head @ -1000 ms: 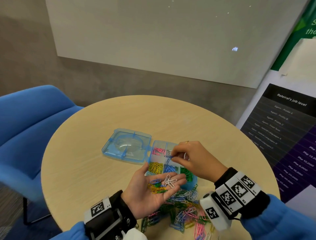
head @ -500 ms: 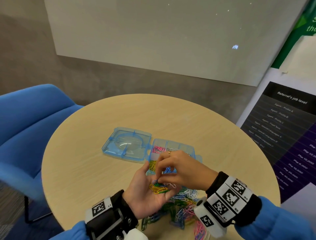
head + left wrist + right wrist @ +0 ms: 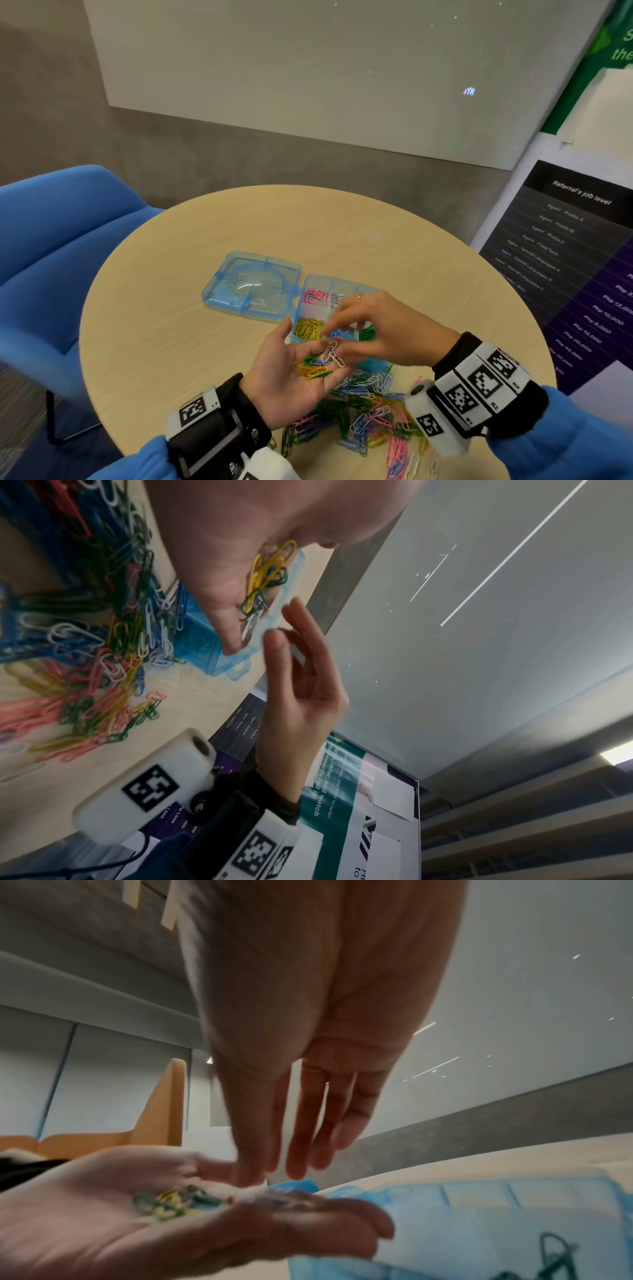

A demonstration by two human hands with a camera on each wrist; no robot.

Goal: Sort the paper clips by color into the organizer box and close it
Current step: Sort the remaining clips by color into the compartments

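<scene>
My left hand point(image 3: 291, 380) lay palm up just on the near side of the translucent blue plastic organizer box point(image 3: 337, 317), its fingers relaxed and only slightly cupped, cradling a small handful of paper clips point(image 3: 317, 365): yellow and green ones in the palm, a few white wire ones nearer the fingertips. My right hand point(image 3: 383, 329), with a thin gold ring on one finger, hovered above that handful and over the box's near compartments, its fingers point(image 3: 298, 1139) pointing down toward the white clips. I could not tell whether they had closed on one; in the right wrist view they looked fairly straight and close together.

The box sat open on the round pale wooden desk point(image 3: 178, 308), its clear blue lid point(image 3: 251, 284) folded flat to the box's left. Its compartments held sorted clips: pink point(image 3: 315, 296) and white in the far row, yellow point(image 3: 308, 329), blue and green in the near row. On the near side of the box, a loose mixed heap of pink, green, blue, yellow and white clips point(image 3: 370, 411) lay spread on the desk.
</scene>
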